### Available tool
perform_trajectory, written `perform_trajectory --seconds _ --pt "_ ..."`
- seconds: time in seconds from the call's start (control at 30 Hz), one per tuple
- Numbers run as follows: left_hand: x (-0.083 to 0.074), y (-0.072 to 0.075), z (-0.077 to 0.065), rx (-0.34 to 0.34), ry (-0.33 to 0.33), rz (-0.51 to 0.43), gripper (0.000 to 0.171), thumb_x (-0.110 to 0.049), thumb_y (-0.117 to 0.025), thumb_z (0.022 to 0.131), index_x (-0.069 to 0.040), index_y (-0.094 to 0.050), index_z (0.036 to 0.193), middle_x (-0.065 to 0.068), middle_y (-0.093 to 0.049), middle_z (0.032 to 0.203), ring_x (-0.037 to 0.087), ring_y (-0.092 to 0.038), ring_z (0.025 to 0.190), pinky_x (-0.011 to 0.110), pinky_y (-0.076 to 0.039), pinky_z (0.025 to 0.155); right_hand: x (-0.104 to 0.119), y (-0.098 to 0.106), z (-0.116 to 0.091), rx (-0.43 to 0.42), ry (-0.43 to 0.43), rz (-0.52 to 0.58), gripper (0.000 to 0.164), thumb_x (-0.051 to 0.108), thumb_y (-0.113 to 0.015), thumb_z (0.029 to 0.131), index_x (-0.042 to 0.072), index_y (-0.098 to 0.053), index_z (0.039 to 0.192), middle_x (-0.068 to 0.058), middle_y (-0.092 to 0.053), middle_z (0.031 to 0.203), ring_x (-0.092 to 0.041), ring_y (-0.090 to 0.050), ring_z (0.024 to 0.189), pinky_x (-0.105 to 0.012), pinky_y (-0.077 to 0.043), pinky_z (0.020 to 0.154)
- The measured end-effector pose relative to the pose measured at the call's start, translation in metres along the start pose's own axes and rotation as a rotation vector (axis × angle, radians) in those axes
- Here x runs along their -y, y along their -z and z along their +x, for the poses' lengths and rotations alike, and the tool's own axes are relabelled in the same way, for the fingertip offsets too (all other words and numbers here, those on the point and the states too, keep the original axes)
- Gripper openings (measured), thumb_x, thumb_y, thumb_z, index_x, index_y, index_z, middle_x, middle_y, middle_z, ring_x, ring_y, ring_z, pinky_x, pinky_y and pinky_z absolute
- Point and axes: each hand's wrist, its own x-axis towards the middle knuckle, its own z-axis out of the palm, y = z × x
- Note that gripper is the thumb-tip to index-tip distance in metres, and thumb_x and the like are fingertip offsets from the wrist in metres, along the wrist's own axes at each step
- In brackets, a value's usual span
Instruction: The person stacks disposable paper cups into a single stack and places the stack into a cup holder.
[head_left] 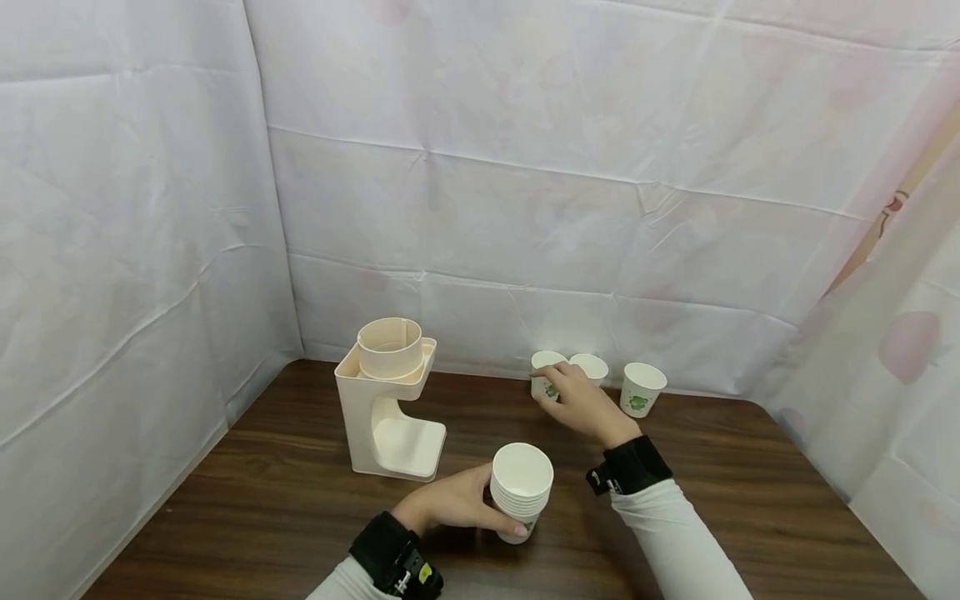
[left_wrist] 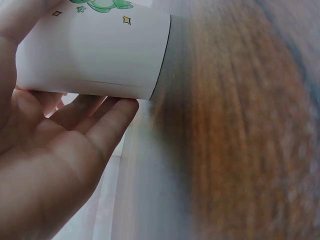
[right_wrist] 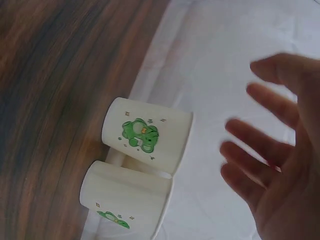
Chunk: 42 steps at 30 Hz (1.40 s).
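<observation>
In the head view my left hand (head_left: 461, 502) grips a stack of nested white paper cups (head_left: 522, 471) near the front of the table. The left wrist view shows my thumb and fingers around the lowest cup (left_wrist: 95, 55), its base close to the wood. My right hand (head_left: 587, 406) reaches over to the back row, in front of the left paper cup (head_left: 542, 387) and the middle one (head_left: 592, 367). From the right wrist, its fingers (right_wrist: 260, 137) look loosely bent and apart from two cups printed with a green animal, one cup (right_wrist: 167, 120) beside the other (right_wrist: 132, 192).
A cream-coloured stand (head_left: 362, 421) with a round open ring (head_left: 390, 360) on top is left of the stack. Another paper cup (head_left: 643, 389) stands to the right in the back row. Behind the dark wooden table (head_left: 270, 492) hangs a pale cloth (head_left: 525, 208).
</observation>
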Motion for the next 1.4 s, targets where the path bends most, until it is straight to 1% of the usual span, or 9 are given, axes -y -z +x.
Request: perform_trajectory --seconds 0.1,0.23,0.43,0.6,0.77,0.9,1.03,1.17,1.4 --pt "0.001 0.0 0.0 -0.003 -0.003 -0.006 0.071 -0.019 -0.085 0.082 -0.021 -0.047 0.141 -0.008 -0.062 0.124 0.011 -0.056 0.118 0.031 -0.038 0.103 -0.003 -0.004 0.011 -0.051 0.0 -0.086 0.037 0.019 -0.066 0.098 0.004 -0.061 0.131 -0.019 -0.059 0.124 -0.037 -0.055 0.116 -0.05 -0.048 0.093" --pt "0.001 0.0 -0.001 -0.011 -0.003 -0.009 0.07 -0.018 -0.086 0.081 -0.021 -0.048 0.14 -0.008 -0.062 0.123 0.011 -0.056 0.118 0.031 -0.038 0.103 -0.007 -0.006 0.022 -0.086 -0.02 -0.16 0.038 0.018 -0.068 0.097 0.004 -0.061 0.131 -0.02 -0.06 0.119 -0.039 -0.054 0.116 -0.049 -0.048 0.094" --pt "0.002 -0.001 -0.001 -0.001 -0.012 -0.005 0.069 -0.019 -0.085 0.082 -0.021 -0.048 0.14 -0.008 -0.063 0.123 0.011 -0.056 0.117 0.031 -0.038 0.103 -0.012 -0.006 0.029 -0.033 -0.059 -0.155 0.037 0.02 -0.065 0.098 0.004 -0.06 0.131 -0.021 -0.059 0.12 -0.04 -0.054 0.115 -0.049 -0.048 0.092" --pt "0.002 0.0 -0.002 -0.005 -0.002 -0.006 0.069 -0.018 -0.086 0.081 -0.021 -0.048 0.139 -0.008 -0.063 0.123 0.011 -0.056 0.117 0.031 -0.038 0.103 -0.018 -0.013 0.037 -0.023 -0.074 -0.171 0.038 0.021 -0.063 0.098 0.003 -0.06 0.131 -0.023 -0.058 0.121 -0.039 -0.053 0.116 -0.049 -0.047 0.094" --pt "0.001 0.001 -0.003 -0.001 0.015 -0.022 0.069 -0.018 -0.085 0.082 -0.022 -0.048 0.14 -0.008 -0.062 0.123 0.011 -0.056 0.118 0.032 -0.038 0.103 -0.017 -0.02 0.047 -0.012 -0.087 -0.247 0.041 0.023 -0.062 0.096 0.003 -0.06 0.131 -0.023 -0.058 0.122 -0.041 -0.053 0.115 -0.05 -0.043 0.099" --pt "-0.001 0.003 -0.002 -0.001 0.009 -0.024 0.07 -0.017 -0.085 0.082 -0.022 -0.047 0.141 -0.008 -0.062 0.124 0.011 -0.055 0.119 0.033 -0.038 0.103 -0.015 -0.022 0.054 -0.023 -0.092 -0.289 0.043 0.025 -0.065 0.093 0.002 -0.06 0.129 -0.023 -0.059 0.122 -0.042 -0.054 0.114 -0.049 -0.041 0.102" --pt "-0.001 0.003 -0.002 0.005 0.01 -0.02 0.069 -0.019 -0.085 0.082 -0.022 -0.048 0.14 -0.008 -0.063 0.124 0.011 -0.056 0.118 0.032 -0.038 0.103 -0.016 -0.023 0.057 0.002 -0.137 -0.304 0.043 0.026 -0.067 0.094 0.003 -0.06 0.129 -0.023 -0.059 0.123 -0.043 -0.052 0.117 -0.05 -0.04 0.103" --pt "0.0 0.001 -0.002 0.005 0.011 -0.018 0.069 -0.019 -0.086 0.082 -0.022 -0.048 0.14 -0.008 -0.063 0.123 0.011 -0.056 0.117 0.032 -0.039 0.102 -0.019 -0.023 0.059 0.025 -0.185 -0.3 0.042 0.027 -0.065 0.095 0.005 -0.061 0.13 -0.023 -0.058 0.123 -0.044 -0.052 0.118 -0.054 -0.043 0.1" --pt "0.001 0.0 0.001 0.016 -0.025 0.001 0.068 -0.017 -0.084 0.083 -0.021 -0.048 0.14 -0.008 -0.063 0.123 0.01 -0.057 0.117 0.03 -0.039 0.102 -0.026 -0.027 0.061 0.044 -0.239 -0.306 0.041 0.031 -0.063 0.095 0.008 -0.061 0.13 -0.024 -0.056 0.124 -0.045 -0.053 0.115 -0.057 -0.045 0.095"
